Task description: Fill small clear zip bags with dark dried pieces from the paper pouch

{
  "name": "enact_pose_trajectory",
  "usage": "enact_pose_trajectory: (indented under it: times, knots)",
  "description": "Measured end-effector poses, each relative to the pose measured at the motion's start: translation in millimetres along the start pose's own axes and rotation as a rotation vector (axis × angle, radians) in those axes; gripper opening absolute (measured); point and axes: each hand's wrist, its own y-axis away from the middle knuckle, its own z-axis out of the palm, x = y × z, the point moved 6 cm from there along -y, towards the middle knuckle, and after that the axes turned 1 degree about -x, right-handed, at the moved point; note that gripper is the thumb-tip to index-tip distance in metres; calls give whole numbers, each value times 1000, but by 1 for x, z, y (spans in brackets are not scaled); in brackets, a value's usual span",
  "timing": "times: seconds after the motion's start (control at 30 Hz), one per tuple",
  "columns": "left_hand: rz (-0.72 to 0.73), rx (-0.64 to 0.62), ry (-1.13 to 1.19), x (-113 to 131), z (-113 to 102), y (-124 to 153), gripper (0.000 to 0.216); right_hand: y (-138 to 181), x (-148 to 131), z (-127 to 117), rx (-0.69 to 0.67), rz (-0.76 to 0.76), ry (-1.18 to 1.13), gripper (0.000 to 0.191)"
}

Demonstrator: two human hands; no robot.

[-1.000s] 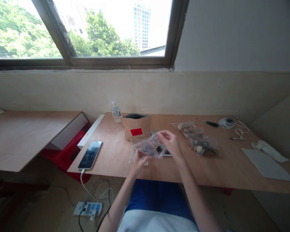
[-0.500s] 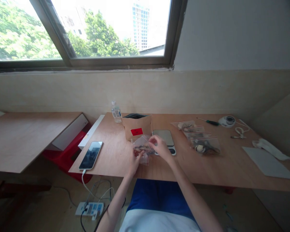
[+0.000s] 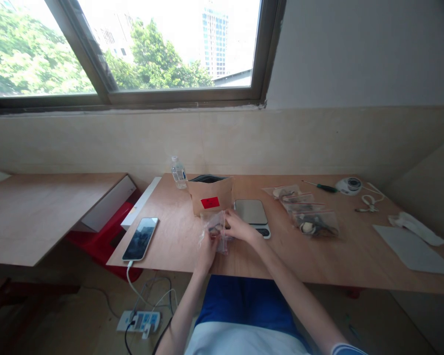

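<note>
A clear plastic bag (image 3: 218, 222) is between my hands, in front of the paper pouch; its contents are too small to make out. My left hand (image 3: 207, 249) is closed on the bag's lower left part. From the right, my right hand (image 3: 239, 228) pinches the bag's upper right edge. Just behind stands a brown paper pouch (image 3: 196, 195) with a red label, its top gaping and dark inside. Beside my right hand lies a kitchen scale (image 3: 251, 212) with a metal plate, partly covered by that hand.
Several zip bags with small items (image 3: 314, 224) lie to the right. Farther right are a screwdriver (image 3: 325, 188), a dome camera (image 3: 350, 186) and a white sheet (image 3: 414, 249). A water bottle (image 3: 178, 173) and a charging phone (image 3: 140, 239) are on the left.
My right hand has moved slightly left and down along the bag. The bag is bunched closer between my hands, and my left hand has turned around it.
</note>
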Motion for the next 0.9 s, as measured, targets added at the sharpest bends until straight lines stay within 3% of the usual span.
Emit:
enact_pose_trajectory:
  times: [0.3,0.47,0.6,0.9]
  knots:
    - [32,26,-139,-6,1,-1,13,-3,2,-1,-54,87,-68,6]
    - [13,1,-64,-5,1,0,13,-2,-2,0,-53,45,-128,22]
    - [-25,0,33,-6,-1,0,18,-4,5,2,-97,93,-135,17]
    - [-124,44,252,-17,-4,-3,28,-9,5,-37,44,139,-344,17]
